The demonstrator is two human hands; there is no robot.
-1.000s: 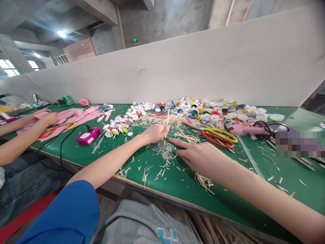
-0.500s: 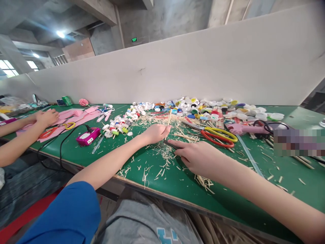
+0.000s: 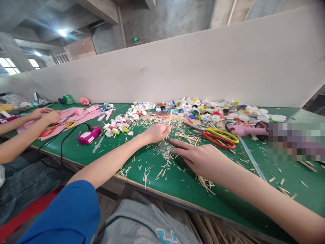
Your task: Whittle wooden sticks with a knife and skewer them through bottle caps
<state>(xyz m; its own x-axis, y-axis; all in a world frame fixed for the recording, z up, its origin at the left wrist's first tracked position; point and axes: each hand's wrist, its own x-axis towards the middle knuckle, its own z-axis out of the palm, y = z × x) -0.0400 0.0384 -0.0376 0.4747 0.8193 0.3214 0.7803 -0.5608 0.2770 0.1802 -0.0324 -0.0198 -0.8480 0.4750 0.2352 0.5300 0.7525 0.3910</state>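
Note:
Pinched upright in my left hand [image 3: 157, 133] is a thin wooden stick [image 3: 170, 116], its upper end standing above the fingers. My right hand [image 3: 195, 156] is closed round a dark knife [image 3: 174, 144], the index finger stretched along its back; most of the handle is hidden. The knife's tip is close to the stick's lower end, though I cannot tell whether they touch. Pale wood shavings [image 3: 160, 172] lie scattered under and around both hands on the green table [image 3: 119, 184]. Large scissors [image 3: 220, 137] with red and yellow handles rest beyond my right hand.
Plastic bottle caps [image 3: 195, 105] are heaped along the back, and caps on sticks [image 3: 115, 126] lie left. A magenta power socket [image 3: 88, 135] trails a black cable. A pink glue gun [image 3: 247, 129] lies right. At left, another person's hands [image 3: 50, 117] are over pink sheets [image 3: 83, 117].
My right hand has shifted slightly with the knife, whose tip now shows nearer my left fingers. The left hand keeps the stick upright. The other person's hands have moved apart a little.

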